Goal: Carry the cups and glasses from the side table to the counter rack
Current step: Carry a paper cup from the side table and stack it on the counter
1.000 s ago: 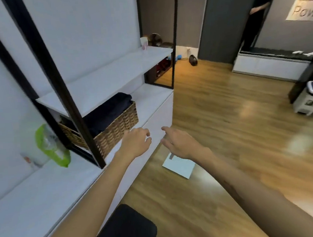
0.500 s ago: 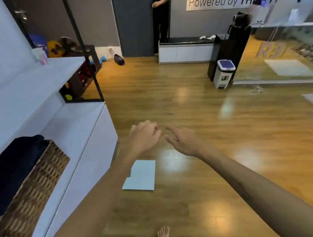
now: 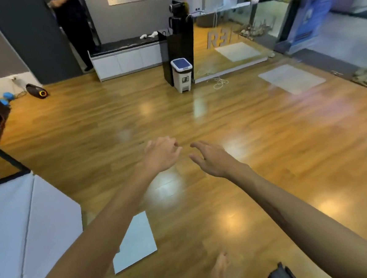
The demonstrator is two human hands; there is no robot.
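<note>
**Wood floor ahead, both hands empty, no cups in view**

Wood-laminate floor (image 3: pixel 256 150) fills most of the view. Nearest the camera, a bare foot (image 3: pixel 219 270) stands on it, with a pale flat sheet (image 3: pixel 136 245) lying just to its left. A white cabinet (image 3: pixel 21 239) occupies the lower left corner.

Both arms extend forward over the floor. The left hand (image 3: pixel 160 155) has its fingers loosely curled and holds nothing. The right hand (image 3: pixel 210 158) is flat with fingers straight, also holding nothing. The two hands are near each other, not touching.

Farther off stand a white pedal bin (image 3: pixel 182 74) beside a black column (image 3: pixel 180 40), and a low white bench (image 3: pixel 128 59) along the back wall, where another person (image 3: pixel 75 26) stands.

Cups, glasses, side table and counter rack: none visible. Direction from either hand, and which hand is nearer, cannot be determined. Judgement: transit phase, no load carried.
</note>
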